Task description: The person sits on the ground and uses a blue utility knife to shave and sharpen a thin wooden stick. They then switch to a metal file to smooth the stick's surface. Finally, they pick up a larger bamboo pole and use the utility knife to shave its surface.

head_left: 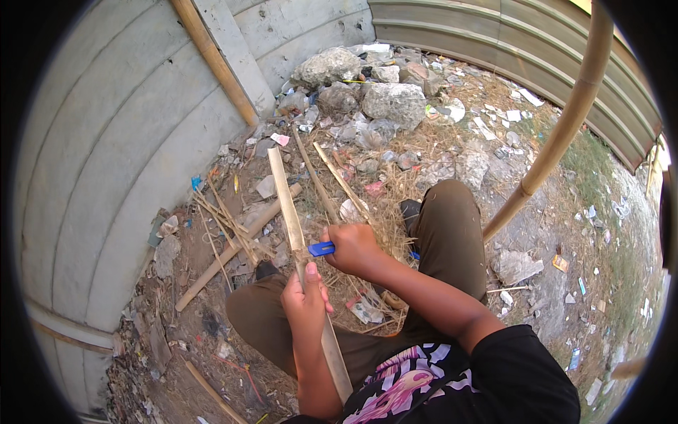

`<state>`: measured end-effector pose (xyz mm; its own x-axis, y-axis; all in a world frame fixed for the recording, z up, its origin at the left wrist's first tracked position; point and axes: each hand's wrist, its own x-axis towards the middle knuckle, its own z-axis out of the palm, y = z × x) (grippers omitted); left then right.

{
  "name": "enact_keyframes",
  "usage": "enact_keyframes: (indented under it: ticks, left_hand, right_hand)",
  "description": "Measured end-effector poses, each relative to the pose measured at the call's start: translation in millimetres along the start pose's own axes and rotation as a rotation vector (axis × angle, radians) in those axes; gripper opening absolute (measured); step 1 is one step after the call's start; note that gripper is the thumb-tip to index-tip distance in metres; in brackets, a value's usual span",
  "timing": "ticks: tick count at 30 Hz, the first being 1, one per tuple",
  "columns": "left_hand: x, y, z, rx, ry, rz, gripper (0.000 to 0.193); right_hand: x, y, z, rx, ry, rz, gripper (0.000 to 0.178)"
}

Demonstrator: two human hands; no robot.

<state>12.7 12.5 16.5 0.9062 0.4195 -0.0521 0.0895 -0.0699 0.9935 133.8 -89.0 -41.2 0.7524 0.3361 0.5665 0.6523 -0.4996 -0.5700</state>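
A long split bamboo strip (287, 201) slants up and away from my lap, its pale inner face showing. My left hand (305, 293) is wrapped round its lower part, with the thumb lying along the strip. Just above that grip, my right hand (351, 247) is closed on a blue utility knife (321, 249). The knife's front end meets the strip near a node; its blade is too small to make out. Most of the knife's handle is hidden in my fist. The strip's near end passes over my thigh towards my body.
A thick bamboo pole (544, 169) rises close on the right. Bamboo slivers (229, 226) and a round pole (244, 247) lie at left, with more strips (340, 180) ahead. Rocks (392, 102) and litter lie before a grey wall (113, 141) and a metal fence (494, 35).
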Motion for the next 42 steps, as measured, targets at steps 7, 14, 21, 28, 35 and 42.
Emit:
enact_keyframes:
  ticks: [7,14,21,28,35,42]
  left_hand:
    - [5,-11,2,0.035,0.006,-0.014,0.036]
    - [1,-2,-20,-0.035,-0.065,-0.155,0.035]
    - [-19,-6,-40,-0.027,-0.291,-0.322,0.032]
    - [-40,-26,-57,-0.096,-0.220,-0.320,0.028]
    - [22,10,-59,-0.127,-0.061,-0.190,0.026]
    - [101,-15,-52,-0.178,-0.133,-0.311,0.028]
  right_hand:
    - [-16,6,5,0.118,-0.057,0.032,0.022]
    - [-14,40,7,0.530,-0.167,0.582,0.036]
    - [-95,193,56,-0.293,-0.687,0.812,0.034]
    - [-119,147,64,-0.615,-0.774,0.499,0.024]
    - [-108,116,92,-0.013,-1.456,1.018,0.028]
    - [-209,138,133,-0.550,-1.156,0.907,0.040]
